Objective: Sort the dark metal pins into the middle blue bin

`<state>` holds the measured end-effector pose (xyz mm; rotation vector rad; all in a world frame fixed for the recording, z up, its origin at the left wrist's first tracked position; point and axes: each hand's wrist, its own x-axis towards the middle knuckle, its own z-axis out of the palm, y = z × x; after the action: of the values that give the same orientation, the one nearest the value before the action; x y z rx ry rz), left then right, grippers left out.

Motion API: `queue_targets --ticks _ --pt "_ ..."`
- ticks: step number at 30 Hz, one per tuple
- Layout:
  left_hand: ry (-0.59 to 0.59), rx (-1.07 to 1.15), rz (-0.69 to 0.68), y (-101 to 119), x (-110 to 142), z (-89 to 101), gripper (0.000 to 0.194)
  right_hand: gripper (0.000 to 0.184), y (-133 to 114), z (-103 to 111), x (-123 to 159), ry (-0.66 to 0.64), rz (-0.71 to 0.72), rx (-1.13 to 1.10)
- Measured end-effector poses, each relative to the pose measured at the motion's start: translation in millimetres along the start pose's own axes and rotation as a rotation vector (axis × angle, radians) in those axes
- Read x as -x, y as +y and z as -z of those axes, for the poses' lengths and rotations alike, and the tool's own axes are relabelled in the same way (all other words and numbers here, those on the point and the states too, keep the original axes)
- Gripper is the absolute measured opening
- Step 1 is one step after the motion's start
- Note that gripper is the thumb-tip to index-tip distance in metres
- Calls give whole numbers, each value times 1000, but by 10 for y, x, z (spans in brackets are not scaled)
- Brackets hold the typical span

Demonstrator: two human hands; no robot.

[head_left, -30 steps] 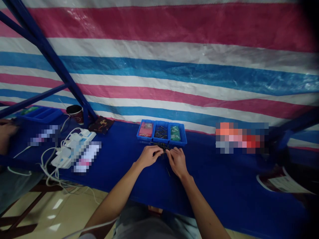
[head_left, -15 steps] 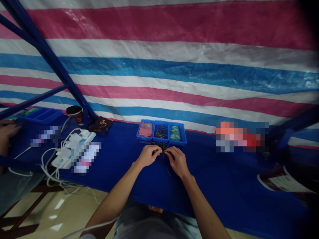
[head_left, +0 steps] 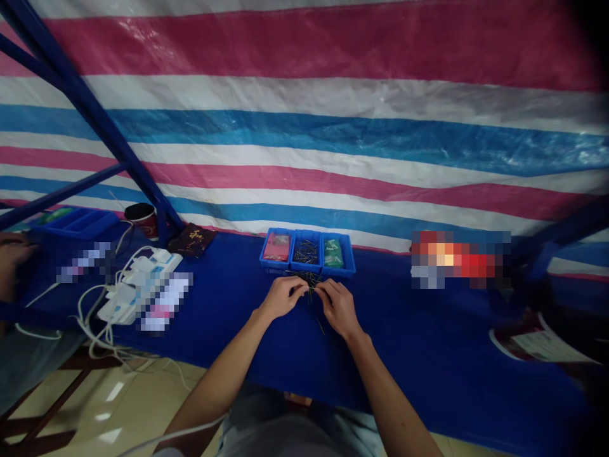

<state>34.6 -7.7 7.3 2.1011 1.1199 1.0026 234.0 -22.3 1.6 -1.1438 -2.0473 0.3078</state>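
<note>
My left hand [head_left: 281,297] and my right hand [head_left: 337,306] meet over the blue table cloth [head_left: 419,355], fingertips pinched together on small dark pins from a little heap [head_left: 310,280] between them. One loose pin [head_left: 321,326] lies by my right wrist. Just behind the hands stand three small blue bins side by side: a left bin [head_left: 276,248] with red contents, a middle bin [head_left: 306,251] with dark pins, and a right bin [head_left: 334,252] with green contents.
White power strips with cables [head_left: 137,282] lie at the left, near a dark cup [head_left: 143,217] and a dark pouch [head_left: 193,239]. Another person's hand [head_left: 12,251] rests at the far left by a blue tray [head_left: 78,221]. A striped tarp [head_left: 333,114] hangs behind.
My hands stay in the same spot; the fingertips shift slightly as they work the pins. The other person's hand at the far left moves a little.
</note>
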Motion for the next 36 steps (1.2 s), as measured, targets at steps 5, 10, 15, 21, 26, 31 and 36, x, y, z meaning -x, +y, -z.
queue_targets --ticks 5,10,15,21,26,31,36 --pt "-4 8 2 0 2 6 25 26 -20 0 -4 -17 -12 33" --pt "-4 16 -3 -8 0 -1 27 32 -16 -4 -1 -26 -24 45" --pt "5 13 12 -22 -6 -7 28 19 -4 -4 7 -3 -29 -4" --pt "-4 11 22 -15 0 7 27 19 18 -45 11 37 14 -71" --pt "-16 11 19 -13 -3 9 27 18 34 -49 17 33 7 -46" --pt "-20 7 13 -18 -5 1 26 19 24 -37 16 17 -10 -33" --pt "-17 9 9 -20 -1 2 24 22 12 -27 12 3 -11 -28"
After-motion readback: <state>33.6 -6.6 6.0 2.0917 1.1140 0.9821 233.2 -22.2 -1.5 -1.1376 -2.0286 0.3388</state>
